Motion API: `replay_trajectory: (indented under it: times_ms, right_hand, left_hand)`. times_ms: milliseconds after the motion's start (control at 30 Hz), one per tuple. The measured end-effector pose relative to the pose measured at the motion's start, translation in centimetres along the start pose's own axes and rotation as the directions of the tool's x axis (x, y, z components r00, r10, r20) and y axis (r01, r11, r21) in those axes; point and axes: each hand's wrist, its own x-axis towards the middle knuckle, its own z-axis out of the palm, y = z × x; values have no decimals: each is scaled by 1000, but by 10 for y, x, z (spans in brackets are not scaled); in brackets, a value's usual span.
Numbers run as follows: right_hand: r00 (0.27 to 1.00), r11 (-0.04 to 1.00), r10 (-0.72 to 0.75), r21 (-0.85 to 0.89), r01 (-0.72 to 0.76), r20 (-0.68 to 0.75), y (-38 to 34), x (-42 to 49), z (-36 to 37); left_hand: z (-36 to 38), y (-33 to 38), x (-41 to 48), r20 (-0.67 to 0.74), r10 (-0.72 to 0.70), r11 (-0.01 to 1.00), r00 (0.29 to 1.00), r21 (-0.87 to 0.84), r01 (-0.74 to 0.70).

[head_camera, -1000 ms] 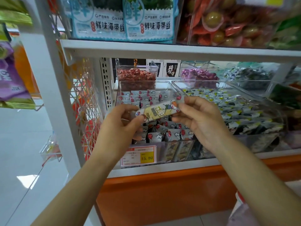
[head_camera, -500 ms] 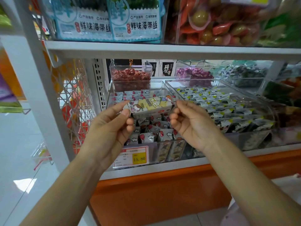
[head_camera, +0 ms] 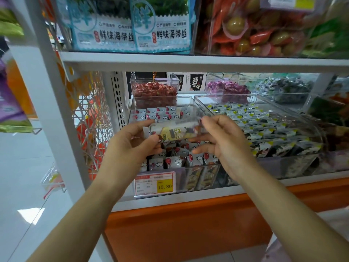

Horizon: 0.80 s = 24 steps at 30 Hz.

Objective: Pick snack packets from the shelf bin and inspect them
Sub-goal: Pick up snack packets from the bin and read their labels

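Note:
A small yellow and white snack packet (head_camera: pixel 174 132) is stretched between both hands, level, in front of the shelf. My left hand (head_camera: pixel 132 146) pinches its left end between thumb and fingers. My right hand (head_camera: pixel 221 140) pinches its right end. Behind and below the packet lies the clear shelf bin (head_camera: pixel 188 103) holding several white packets with red marks (head_camera: pixel 177 160). The packet's print is blurred.
To the right, a second clear bin (head_camera: pixel 306 133) holds several black, white and yellow packets. A small clear box of red sweets (head_camera: pixel 154 91) stands behind. A price tag reading 15.80 (head_camera: pixel 155 184) hangs on the shelf front. The white upright post (head_camera: pixel 47 103) stands left.
The packet has turned over between my fingers, showing a different side, and gone from tilted to level. Both hands keep pinching its ends. The camera's view has shifted slightly.

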Motion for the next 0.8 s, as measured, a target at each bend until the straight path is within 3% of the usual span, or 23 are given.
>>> replay_trajectory:
  times_ms: [133, 267, 400, 600, 800]
  right_hand:
    - [998, 989, -25, -145, 16, -61, 3, 1, 1]
    - [1000, 985, -27, -169, 25, -10, 3, 2, 2]
    - [997, 948, -61, -316, 45, -42, 2, 2, 2]
    - [991, 929, -126, -355, 101, -48, -1, 4, 5]
    - [975, 870, -220, -454, 189, -16, -3, 3, 6]
  left_hand:
    - [-1, 0, -1, 74, 125, 977, 989, 165, -135]
    - [-2, -2, 0, 76, 114, 982, 991, 142, -124]
    - [-1, -3, 2, 58, 141, 965, 988, 217, -150]
    - [0, -3, 0, 110, 172, 925, 979, 323, -199]
    - [5, -2, -1, 106, 115, 953, 988, 269, -140]
